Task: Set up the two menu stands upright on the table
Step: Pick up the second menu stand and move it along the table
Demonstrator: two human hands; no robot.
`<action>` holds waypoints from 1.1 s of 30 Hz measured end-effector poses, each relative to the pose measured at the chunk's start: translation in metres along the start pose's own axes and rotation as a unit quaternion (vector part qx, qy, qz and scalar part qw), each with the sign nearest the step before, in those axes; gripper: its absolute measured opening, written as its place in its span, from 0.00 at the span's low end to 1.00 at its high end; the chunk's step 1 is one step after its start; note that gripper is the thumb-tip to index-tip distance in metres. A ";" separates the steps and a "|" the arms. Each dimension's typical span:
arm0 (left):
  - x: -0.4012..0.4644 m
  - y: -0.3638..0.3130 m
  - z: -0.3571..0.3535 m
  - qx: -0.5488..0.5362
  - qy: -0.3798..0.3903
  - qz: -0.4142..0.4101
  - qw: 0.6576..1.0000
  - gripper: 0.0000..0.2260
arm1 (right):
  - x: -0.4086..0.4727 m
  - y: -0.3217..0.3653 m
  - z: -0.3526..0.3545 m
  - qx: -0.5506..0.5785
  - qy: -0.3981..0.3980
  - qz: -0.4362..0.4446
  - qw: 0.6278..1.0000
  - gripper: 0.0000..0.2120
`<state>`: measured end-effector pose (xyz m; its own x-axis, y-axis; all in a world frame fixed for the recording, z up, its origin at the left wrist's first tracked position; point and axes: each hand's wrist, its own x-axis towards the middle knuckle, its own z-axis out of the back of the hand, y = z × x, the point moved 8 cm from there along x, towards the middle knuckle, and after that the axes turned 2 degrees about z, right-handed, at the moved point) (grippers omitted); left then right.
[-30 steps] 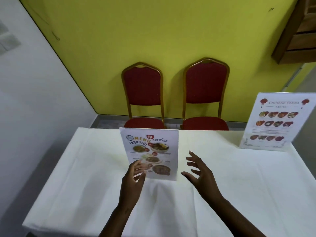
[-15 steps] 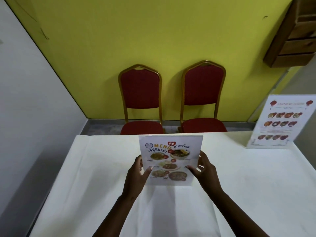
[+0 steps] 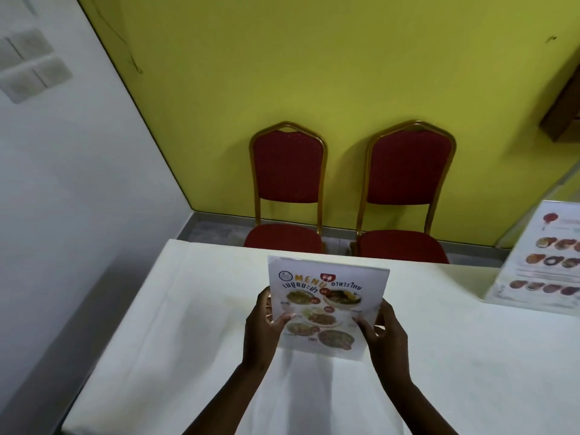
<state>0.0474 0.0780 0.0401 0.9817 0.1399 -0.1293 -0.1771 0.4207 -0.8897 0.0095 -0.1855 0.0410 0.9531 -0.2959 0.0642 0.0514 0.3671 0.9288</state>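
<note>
A Thai food menu stand (image 3: 326, 304), a clear holder with pictures of dishes, stands upright near the middle of the white table (image 3: 175, 324). My left hand (image 3: 263, 331) grips its left edge and my right hand (image 3: 384, 335) grips its right edge, thumbs on the front face. A second menu stand (image 3: 546, 262) with a Chinese food menu stands upright at the table's far right, partly cut off by the frame edge.
Two red padded chairs with gold frames, one (image 3: 287, 196) on the left and one (image 3: 408, 193) on the right, stand behind the table against the yellow wall. A white wall runs along the left. A wooden shelf (image 3: 561, 111) hangs at upper right.
One second ago only my left hand touched the Thai menu stand and my right hand was open beside it. Now both hands grip its sides. The view has shifted left.
</note>
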 end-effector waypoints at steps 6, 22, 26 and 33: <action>0.008 0.012 0.027 0.003 -0.008 -0.027 1.000 0.28 | -0.005 0.014 -0.021 0.014 -0.004 -0.001 1.000 0.21; 0.155 0.068 0.220 0.020 -0.025 -0.060 0.998 0.27 | 0.052 0.120 -0.246 0.034 0.006 0.003 0.999 0.18; 0.190 0.080 0.260 0.026 -0.047 -0.069 0.996 0.28 | 0.073 0.142 -0.297 0.022 0.019 0.019 0.999 0.20; 0.231 0.097 0.293 -0.015 -0.031 -0.055 0.998 0.24 | 0.093 0.146 -0.351 -0.013 0.017 0.017 1.000 0.19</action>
<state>0.2362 0.4140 0.0523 0.9888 0.1489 -0.0034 -0.0647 0.4088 -0.9103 0.2109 0.1503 0.0543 0.9642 -0.2521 0.0828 0.0255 0.3987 0.9167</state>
